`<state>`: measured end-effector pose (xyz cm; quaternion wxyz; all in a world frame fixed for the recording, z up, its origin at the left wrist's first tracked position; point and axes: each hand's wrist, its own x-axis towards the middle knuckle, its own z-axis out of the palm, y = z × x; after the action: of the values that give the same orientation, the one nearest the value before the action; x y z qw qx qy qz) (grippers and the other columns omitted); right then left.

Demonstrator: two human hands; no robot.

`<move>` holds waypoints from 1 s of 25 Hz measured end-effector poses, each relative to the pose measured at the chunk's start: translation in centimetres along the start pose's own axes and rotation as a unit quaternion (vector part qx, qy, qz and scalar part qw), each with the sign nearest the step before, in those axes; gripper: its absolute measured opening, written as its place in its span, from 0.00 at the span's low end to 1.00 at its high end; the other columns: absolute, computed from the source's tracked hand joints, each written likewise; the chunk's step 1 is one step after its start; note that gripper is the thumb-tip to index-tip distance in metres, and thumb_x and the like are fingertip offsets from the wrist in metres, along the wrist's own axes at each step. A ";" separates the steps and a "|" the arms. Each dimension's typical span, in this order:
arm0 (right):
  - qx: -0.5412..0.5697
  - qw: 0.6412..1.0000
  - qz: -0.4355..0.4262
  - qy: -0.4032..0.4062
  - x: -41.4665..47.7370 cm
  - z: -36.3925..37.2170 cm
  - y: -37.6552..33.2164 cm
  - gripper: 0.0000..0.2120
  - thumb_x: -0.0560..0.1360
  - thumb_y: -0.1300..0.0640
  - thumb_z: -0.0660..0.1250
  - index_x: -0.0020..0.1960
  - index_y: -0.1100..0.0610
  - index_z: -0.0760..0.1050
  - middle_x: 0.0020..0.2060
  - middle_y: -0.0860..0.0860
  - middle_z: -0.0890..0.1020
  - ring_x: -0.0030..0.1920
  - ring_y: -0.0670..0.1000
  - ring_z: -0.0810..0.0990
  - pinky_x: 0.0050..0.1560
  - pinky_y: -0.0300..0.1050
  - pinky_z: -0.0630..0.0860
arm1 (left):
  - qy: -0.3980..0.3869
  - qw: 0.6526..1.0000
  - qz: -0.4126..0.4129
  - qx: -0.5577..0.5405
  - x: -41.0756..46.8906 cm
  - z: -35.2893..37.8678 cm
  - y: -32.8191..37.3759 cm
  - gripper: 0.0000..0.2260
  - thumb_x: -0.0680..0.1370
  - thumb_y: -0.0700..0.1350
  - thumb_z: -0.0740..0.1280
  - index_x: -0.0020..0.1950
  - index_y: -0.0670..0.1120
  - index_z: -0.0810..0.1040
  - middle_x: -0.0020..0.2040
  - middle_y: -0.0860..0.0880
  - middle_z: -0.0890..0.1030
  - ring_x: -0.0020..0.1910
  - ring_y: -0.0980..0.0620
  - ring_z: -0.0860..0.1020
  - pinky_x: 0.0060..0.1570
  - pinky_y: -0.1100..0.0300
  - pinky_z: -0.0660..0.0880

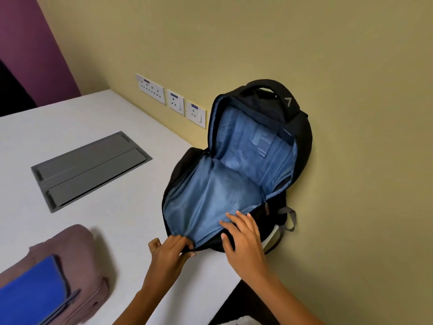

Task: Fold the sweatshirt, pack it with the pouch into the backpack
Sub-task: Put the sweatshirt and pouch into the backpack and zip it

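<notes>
A black backpack (302, 137) with a blue lining leans against the wall at the table's right end, its main compartment unzipped and gaping wide. My left hand (171, 250) pinches the near edge of the opened front flap. My right hand (243, 240) rests flat on the same flap's rim, fingers spread. At the lower left lies the folded mauve sweatshirt (86, 252), with the blue pouch (32, 289) lying on top of it. Nothing shows inside the bag.
The white table (117, 226) has a grey cable hatch (91, 167) set into it behind the sweatshirt. Wall sockets (173, 102) sit just left of the backpack. The table's right edge drops off under my right forearm.
</notes>
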<state>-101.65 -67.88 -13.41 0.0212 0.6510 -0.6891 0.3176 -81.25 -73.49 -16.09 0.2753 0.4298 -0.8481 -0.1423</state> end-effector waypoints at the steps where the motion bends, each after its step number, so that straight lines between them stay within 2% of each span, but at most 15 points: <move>1: -0.011 1.000 -0.008 -0.013 -0.3 0.1 0.3 0.17 0.78 0.50 0.57 0.60 0.54 0.78 0.62 0.50 0.78 0.69 0.49 0.67 0.75 0.45 0.51 | -0.009 1.000 -0.016 0.007 -0.5 0.5 0.1 0.05 0.75 0.57 0.60 0.44 0.58 0.70 0.39 0.63 0.73 0.41 0.65 0.70 0.44 0.56 0.56; 2: -0.020 0.999 -0.014 -0.024 -0.5 0.1 0.5 0.17 0.77 0.50 0.57 0.60 0.54 0.78 0.62 0.51 0.78 0.69 0.50 0.67 0.74 0.46 0.51 | -0.016 0.999 -0.029 0.014 -0.9 0.9 0.3 0.04 0.75 0.55 0.64 0.44 0.59 0.70 0.39 0.63 0.73 0.41 0.64 0.70 0.44 0.56 0.56; 4: -0.036 0.998 -0.021 -0.043 -0.5 -0.5 0.6 0.18 0.77 0.50 0.56 0.60 0.53 0.78 0.63 0.51 0.78 0.69 0.52 0.67 0.74 0.48 0.50 | -0.022 0.998 -0.055 0.022 -1.0 1.3 1.4 0.10 0.73 0.46 0.72 0.46 0.57 0.72 0.41 0.62 0.75 0.43 0.63 0.70 0.45 0.56 0.56; 6: -0.050 0.997 -0.029 -0.046 -0.3 -1.4 0.5 0.19 0.76 0.49 0.55 0.61 0.52 0.78 0.63 0.51 0.77 0.70 0.53 0.68 0.74 0.51 0.49 | -0.022 0.998 -0.060 0.029 -1.3 1.4 2.4 0.14 0.71 0.42 0.74 0.50 0.55 0.75 0.46 0.61 0.77 0.47 0.62 0.73 0.49 0.58 0.56; 8: -0.040 0.998 -0.044 -0.037 -0.1 -2.7 0.2 0.18 0.77 0.50 0.55 0.61 0.52 0.77 0.63 0.51 0.77 0.71 0.53 0.67 0.75 0.52 0.48 | 0.003 0.999 -0.050 0.020 -1.8 1.1 4.0 0.14 0.73 0.42 0.69 0.56 0.53 0.74 0.51 0.58 0.78 0.50 0.58 0.76 0.55 0.62 0.57; 10: -0.013 0.998 -0.060 -0.018 0.3 -3.9 -0.5 0.17 0.78 0.51 0.56 0.62 0.53 0.77 0.64 0.51 0.76 0.72 0.52 0.65 0.75 0.53 0.49 | 0.032 0.998 -0.053 -0.004 -2.4 0.2 5.5 0.15 0.76 0.45 0.60 0.62 0.52 0.73 0.56 0.57 0.77 0.54 0.56 0.76 0.60 0.66 0.60; 13: 0.019 0.995 -0.099 0.013 0.0 -5.1 -2.4 0.15 0.78 0.55 0.59 0.62 0.56 0.77 0.65 0.52 0.75 0.73 0.52 0.64 0.75 0.56 0.53 | 0.091 0.993 -0.072 -0.017 -3.7 -1.3 7.5 0.20 0.78 0.47 0.56 0.70 0.49 0.70 0.67 0.56 0.72 0.67 0.58 0.69 0.67 0.66 0.60; 15: 0.018 0.989 -0.142 0.021 -0.7 -5.5 -4.0 0.14 0.78 0.58 0.61 0.62 0.57 0.76 0.67 0.54 0.74 0.73 0.53 0.63 0.74 0.57 0.55 | 0.116 0.990 -0.082 -0.015 -4.8 -2.2 8.2 0.22 0.79 0.48 0.56 0.73 0.48 0.66 0.71 0.56 0.68 0.72 0.59 0.63 0.70 0.64 0.59; 18: 0.008 0.977 -0.215 -0.004 -2.1 -4.9 -6.9 0.16 0.78 0.59 0.62 0.65 0.58 0.75 0.69 0.55 0.71 0.75 0.54 0.61 0.74 0.56 0.56 | 0.132 0.985 -0.110 -0.009 -6.6 -3.5 7.6 0.22 0.79 0.49 0.55 0.75 0.50 0.64 0.73 0.56 0.66 0.73 0.59 0.60 0.71 0.62 0.58; 22: 0.004 0.962 -0.266 -0.053 -3.6 -2.8 -10.2 0.18 0.78 0.58 0.62 0.67 0.58 0.73 0.71 0.54 0.69 0.75 0.54 0.59 0.74 0.55 0.57 | 0.148 0.975 -0.166 -0.005 -8.8 -5.4 4.7 0.23 0.79 0.51 0.53 0.75 0.51 0.63 0.73 0.58 0.65 0.73 0.60 0.60 0.71 0.63 0.57; 25: 0.001 0.955 -0.288 -0.078 -3.4 0.1 -12.4 0.20 0.77 0.59 0.63 0.68 0.58 0.72 0.71 0.55 0.69 0.75 0.54 0.59 0.75 0.54 0.56 | 0.156 0.966 -0.206 0.017 -10.3 -7.4 0.9 0.22 0.80 0.49 0.56 0.74 0.50 0.65 0.72 0.54 0.67 0.72 0.55 0.63 0.68 0.57 0.62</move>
<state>-89.79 -64.28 -9.89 0.0569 0.8444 -0.4718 0.2472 -72.52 -64.62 -13.19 0.3617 0.6170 -0.6898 -0.1123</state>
